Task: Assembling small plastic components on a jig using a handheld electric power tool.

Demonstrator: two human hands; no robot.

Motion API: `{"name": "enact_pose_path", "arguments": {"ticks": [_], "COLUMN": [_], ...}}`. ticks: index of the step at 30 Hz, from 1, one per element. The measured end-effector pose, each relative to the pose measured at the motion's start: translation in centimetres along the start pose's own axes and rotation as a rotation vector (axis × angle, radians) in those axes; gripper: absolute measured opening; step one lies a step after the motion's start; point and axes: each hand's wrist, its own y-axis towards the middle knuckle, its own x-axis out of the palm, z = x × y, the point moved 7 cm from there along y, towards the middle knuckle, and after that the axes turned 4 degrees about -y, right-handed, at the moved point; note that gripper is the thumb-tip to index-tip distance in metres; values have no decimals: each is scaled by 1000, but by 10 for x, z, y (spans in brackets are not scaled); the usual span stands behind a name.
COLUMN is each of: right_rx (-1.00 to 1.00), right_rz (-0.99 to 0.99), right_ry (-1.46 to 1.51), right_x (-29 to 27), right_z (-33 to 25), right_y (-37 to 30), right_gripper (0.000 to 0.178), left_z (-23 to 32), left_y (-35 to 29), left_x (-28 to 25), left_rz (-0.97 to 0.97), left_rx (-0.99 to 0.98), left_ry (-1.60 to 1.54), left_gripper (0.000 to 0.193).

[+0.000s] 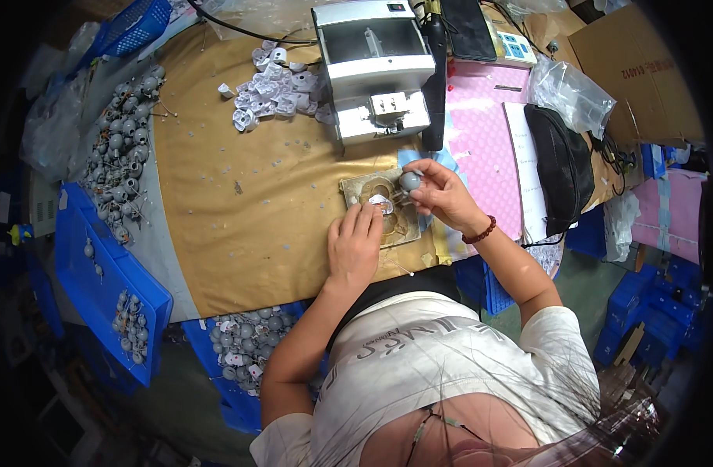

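Seen from the head view, the careful part looks to be bringing two small pieces together over the square moulded block [352, 189], which lies near the near edge of the brown-covered surface [224, 210]. I'd want the left hand [356, 243] to press lightly and evenly, so the white piece [382, 204] sits level in the block, with those fingertips clear of the path of the right hand [440, 193]. The grey ball [410, 180] would probably go best turned to its proper face before being lowered, brought down gently rather than forced, since a round, smooth thing like that could roll in the fingers; any thin wire on it, too small for me to make out, ought to be kept from getting trapped. As for the holding, the right grip is closed, thumb and fingertips pinched about the grey ball, which sits at the very ends of the digits, left of the palm, over the block's far right corner. The left grip is flatter: the fingers lie together, their tips at the near left side of the white piece, inside the block's edges; with the thumb hidden, I can't tell whether they pinch it or merely rest there.
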Motion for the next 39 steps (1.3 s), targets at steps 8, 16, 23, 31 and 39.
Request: {"name": "enact_pose_path", "arguments": {"ticks": [8,16,23,31,39], "right_rx": [3,-445,-453,-419,-896], "right_rz": [-15,26,188,58,714], "right_ry": [-674,-1296,-1357,-1238,-1150], "right_x": [6,33,36,31,-47], "right_z": [-2,-19,-14,-14,-123], "right_y": [19,17,7,13,61], "right_gripper": [28,33,41,42,54], "left_z": [-2,-6,-11,-6,-5], "left_y": [1,1,4,35,36], "left_x": [-1,-2,-4,-13,-10], "left_rz": [9,33,67,33,7], "left_rx": [28,40,-11,-147,-117], "left_ry": [-10,-47,-147,-177,-161], "left_gripper": [37,35,35,44,43]}}
